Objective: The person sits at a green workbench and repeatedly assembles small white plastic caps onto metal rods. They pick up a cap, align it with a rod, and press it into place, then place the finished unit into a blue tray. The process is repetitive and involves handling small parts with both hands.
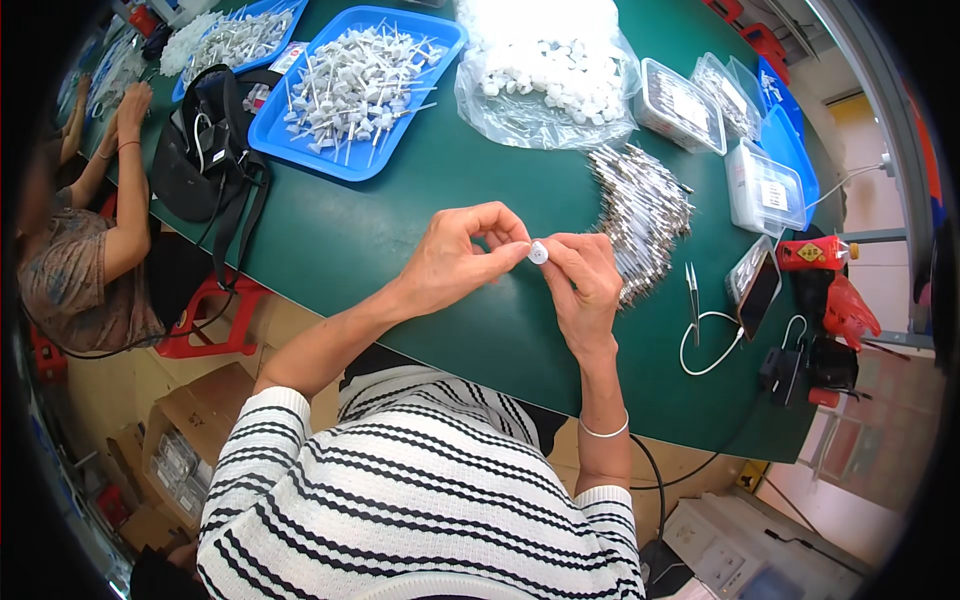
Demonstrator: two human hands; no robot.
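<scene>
Over the green table, my two hands meet fingertip to fingertip. Between the thumb and fingers of my right hand (585, 285) sits a small round white plastic part (539, 253) with a dark centre. My left hand (458, 252) is closed in a pinch right beside that part; what its fingertips hold, if anything, is hidden. A heap of thin metal rods (645, 215) lies just beyond my right hand. Farther off, a clear bag (545, 85) holds many loose white plastic pieces. A blue tray (275, 135) is filled with white-headed pieces on thin stems.
Tweezers (692, 295), a white cable (690, 350) and a phone (760, 300) lie at the right. Clear plastic boxes (682, 105) stand at the back right. A black bag (195, 170) rests at the left edge, near another person (90, 265) working there. A red bottle (808, 253) lies far right.
</scene>
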